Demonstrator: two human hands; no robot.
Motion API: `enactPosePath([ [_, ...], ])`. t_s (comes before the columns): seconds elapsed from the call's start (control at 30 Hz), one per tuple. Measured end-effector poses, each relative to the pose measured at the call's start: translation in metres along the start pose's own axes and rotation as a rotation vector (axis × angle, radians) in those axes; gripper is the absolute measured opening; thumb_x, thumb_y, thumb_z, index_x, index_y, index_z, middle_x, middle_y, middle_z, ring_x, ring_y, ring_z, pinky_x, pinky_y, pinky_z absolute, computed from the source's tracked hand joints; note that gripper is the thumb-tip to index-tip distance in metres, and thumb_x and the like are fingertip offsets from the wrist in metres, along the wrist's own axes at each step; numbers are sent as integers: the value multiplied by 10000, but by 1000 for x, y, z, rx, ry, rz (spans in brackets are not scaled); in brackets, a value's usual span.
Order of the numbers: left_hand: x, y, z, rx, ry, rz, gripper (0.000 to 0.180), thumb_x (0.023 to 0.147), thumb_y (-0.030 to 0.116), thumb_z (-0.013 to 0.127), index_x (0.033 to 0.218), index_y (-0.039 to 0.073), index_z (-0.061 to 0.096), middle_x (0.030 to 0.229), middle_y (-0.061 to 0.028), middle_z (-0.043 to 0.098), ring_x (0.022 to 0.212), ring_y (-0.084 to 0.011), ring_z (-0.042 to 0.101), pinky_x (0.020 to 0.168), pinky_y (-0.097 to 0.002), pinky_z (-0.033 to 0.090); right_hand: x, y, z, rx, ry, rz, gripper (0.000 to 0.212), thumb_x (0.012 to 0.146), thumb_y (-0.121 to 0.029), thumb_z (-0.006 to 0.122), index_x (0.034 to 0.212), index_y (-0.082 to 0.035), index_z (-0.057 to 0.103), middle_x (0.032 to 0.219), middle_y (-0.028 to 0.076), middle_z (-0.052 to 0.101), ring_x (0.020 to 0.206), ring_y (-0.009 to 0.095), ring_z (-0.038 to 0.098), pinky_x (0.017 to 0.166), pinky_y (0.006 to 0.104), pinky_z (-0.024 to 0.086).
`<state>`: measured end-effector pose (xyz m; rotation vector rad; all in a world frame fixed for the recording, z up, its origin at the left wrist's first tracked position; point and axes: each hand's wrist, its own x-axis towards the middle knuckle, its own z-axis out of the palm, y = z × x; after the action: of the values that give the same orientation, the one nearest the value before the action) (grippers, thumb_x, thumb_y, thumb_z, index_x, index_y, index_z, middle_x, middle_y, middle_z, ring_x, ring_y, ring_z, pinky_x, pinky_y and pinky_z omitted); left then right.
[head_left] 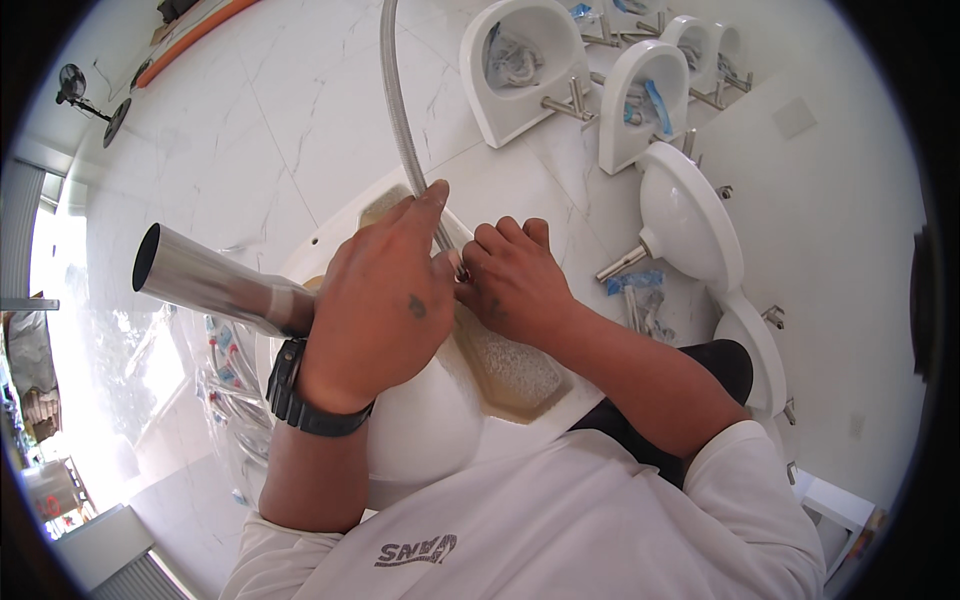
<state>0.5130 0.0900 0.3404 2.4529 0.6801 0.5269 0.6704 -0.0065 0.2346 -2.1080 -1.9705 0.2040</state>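
The left hand [385,300], with a black wristwatch [318,400] on its wrist, is gripping a grey braided metal hose [398,110] near its lower end, the index finger crossing over the hose and the thumb lying against it. The right hand [515,280] is meeting it there, its fingers curling in beside the hose's end; because the knuckles are covering the contact, I cannot tell whether they are closed on it. The hose is rising from between the hands toward the top edge of the view, and its lower end is sitting over a white ceramic washbasin [420,425], which is lying underside up before the person and showing a beige, rough-bottomed recess [512,375]. A shiny silver metal tube [220,285] is jutting out to the left, just beside the left wrist. Clear plastic bags of hoses [235,375] are lying left of the washbasin. More white ceramic basins [690,210] are standing on the right, and white grey-veined floor tiles [300,100] are spreading beneath everything.
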Motion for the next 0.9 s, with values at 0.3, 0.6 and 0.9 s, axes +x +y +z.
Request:
enactPosePath([
  [0.3, 3, 3, -3, -26, -46, -63, 511, 963, 38, 666, 1458, -36, 567, 1187, -268, 702, 910, -390, 720, 821, -458, 565, 9, 4, -10, 88, -75, -35, 322, 858, -388, 831, 966, -104, 725, 1026, 60, 625, 1069, 250, 588, 974, 449, 392],
  [0.6, 4, 5, -3, -1, -100, -70, 532, 980, 47, 630, 1500, 1, 525, 1361, -248, 649, 1036, -430, 704, 921, -464, 561, 31, 12, -42, 850, -91, 205, 454, 896, -267, 844, 1256, -37, 689, 1287, 119, 670, 1127, 255, 669, 952, 434, 515],
  [0.9, 3, 5, -1, 30, -66, -52, 530, 987, 41, 619, 1504, 6, 506, 1457, -245, 587, 1115, -433, 699, 943, -463, 569, 8, 17, -21, 804, -168, 376, 311, 942, -342, 793, 1074, -61, 808, 1023, 151, 780, 933, 305, 749, 876, 419, 580],
])
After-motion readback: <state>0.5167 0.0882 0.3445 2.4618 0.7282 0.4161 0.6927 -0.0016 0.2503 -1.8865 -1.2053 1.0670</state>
